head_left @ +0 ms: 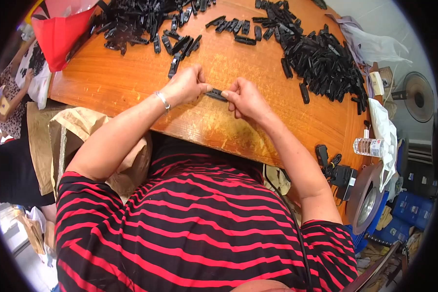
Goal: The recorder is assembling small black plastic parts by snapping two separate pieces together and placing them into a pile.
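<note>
Between my two hands, just above the wooden table (180, 119), is a small oblong black plastic part (216, 94). The fingers of my left hand (189, 85) pinch its left end, and my right hand (244, 99) grips its right end between thumb and fingers. Its exact kind is too small to tell. Near my left hand lies a similar black part (173, 65), at the tip of a loose trail of such pieces. A large heap of black parts (321, 63) spreads over the table's right side, and another heap (136, 22) is at the far left.
A red bag (65, 36) hangs at the table's left corner, with brown paper bags (78, 117) below. At the right edge are a clear plastic bottle (367, 146), a black power adapter (344, 176) and a round fan-like object (367, 199). Another person (14, 97) is at far left.
</note>
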